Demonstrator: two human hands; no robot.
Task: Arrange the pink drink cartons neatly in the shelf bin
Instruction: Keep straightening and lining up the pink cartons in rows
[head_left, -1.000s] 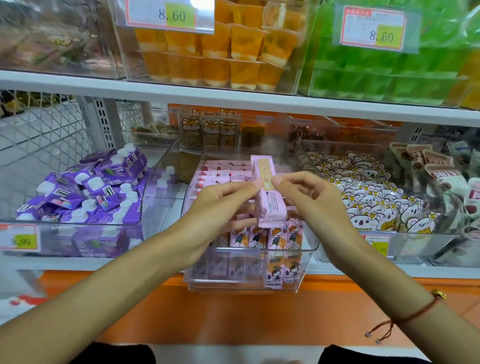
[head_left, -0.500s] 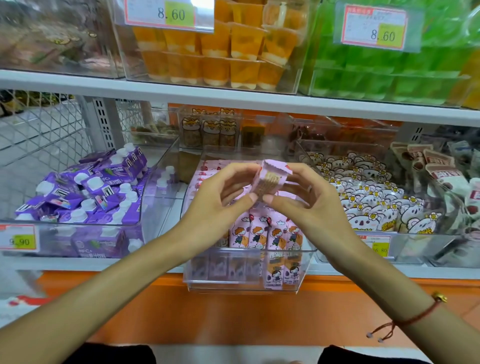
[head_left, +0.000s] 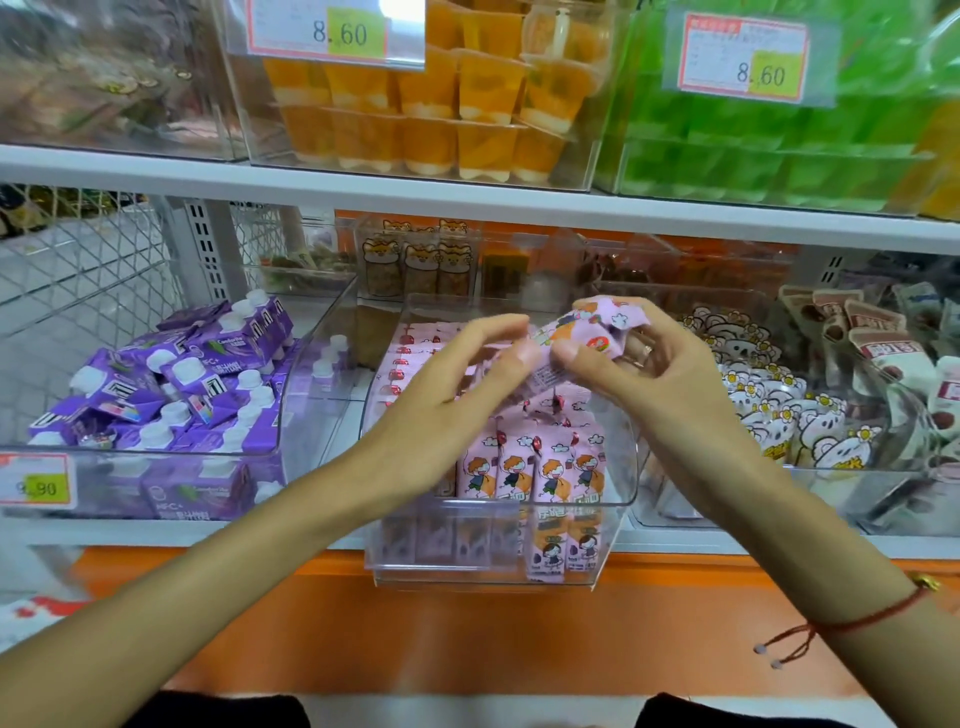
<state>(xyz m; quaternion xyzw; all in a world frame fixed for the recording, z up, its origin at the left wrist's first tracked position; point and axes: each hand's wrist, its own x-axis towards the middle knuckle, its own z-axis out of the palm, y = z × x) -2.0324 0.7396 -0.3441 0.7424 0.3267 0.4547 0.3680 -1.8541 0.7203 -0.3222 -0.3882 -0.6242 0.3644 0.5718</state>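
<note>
A pink drink carton (head_left: 582, 332) with a cartoon print is held tilted above the clear shelf bin (head_left: 498, 540). My left hand (head_left: 447, 395) pinches its near end between thumb and fingers. My right hand (head_left: 644, 374) grips its far side, thumb on the front face. Inside the bin, a row of upright pink cartons (head_left: 535, 462) stands at the front right, and several more lie flat at the back left (head_left: 415, 348). My hands hide the middle of the bin.
A clear bin of purple cartons (head_left: 171, 384) sits to the left, a bin of white bear-print packs (head_left: 779, 415) to the right. The upper shelf edge (head_left: 467, 200) runs just above, carrying orange and green jelly cups. An orange ledge lies below.
The carton went from upright and edge-on to tilted, its printed face turned toward me. Both hands shifted slightly right and up while turning it.
</note>
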